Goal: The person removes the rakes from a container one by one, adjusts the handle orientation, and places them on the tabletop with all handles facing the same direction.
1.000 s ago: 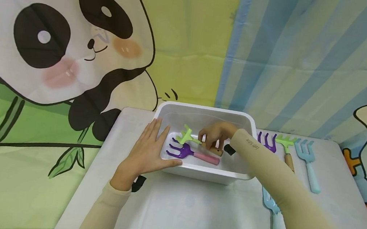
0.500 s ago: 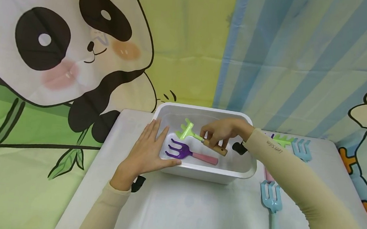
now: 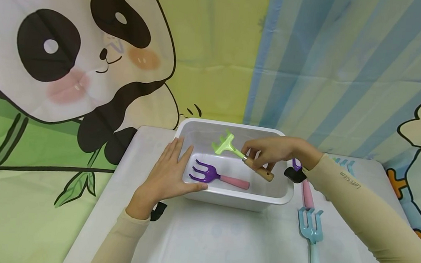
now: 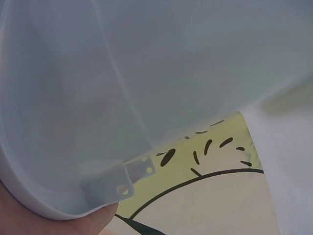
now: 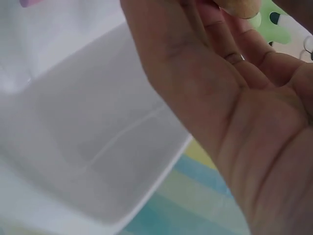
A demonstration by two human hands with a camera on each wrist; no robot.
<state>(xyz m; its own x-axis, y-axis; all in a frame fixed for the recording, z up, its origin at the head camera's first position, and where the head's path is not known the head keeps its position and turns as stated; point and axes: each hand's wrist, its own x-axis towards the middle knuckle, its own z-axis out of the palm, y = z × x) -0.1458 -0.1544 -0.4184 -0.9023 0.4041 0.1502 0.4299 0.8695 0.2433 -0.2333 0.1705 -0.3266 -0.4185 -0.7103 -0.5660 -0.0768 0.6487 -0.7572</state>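
Note:
In the head view my right hand (image 3: 267,151) pinches the wooden handle of a small toy rake (image 3: 226,144) with a light green head, held over the white plastic bin (image 3: 235,197). Below it, on the bin's floor, lies a purple toy fork (image 3: 208,173) with a pink handle. My left hand (image 3: 169,171) rests on the bin's left rim, fingers straight and thumb along the front edge. The left wrist view shows the bin's outer wall (image 4: 146,73) close up. In the right wrist view the wooden handle end (image 5: 242,7) shows at my fingers.
Right of the bin a light blue fork (image 3: 311,228) lies on the white table (image 3: 215,244). Behind it is a pink-handled purple fork (image 3: 307,194), partly hidden by my arm. Another blue fork (image 3: 349,165) lies farther back. A printed panda cloth (image 3: 217,57) hangs behind.
My right hand has lifted the green rake off the bin's floor and moved it up and to the right. The left hand stays on the rim.

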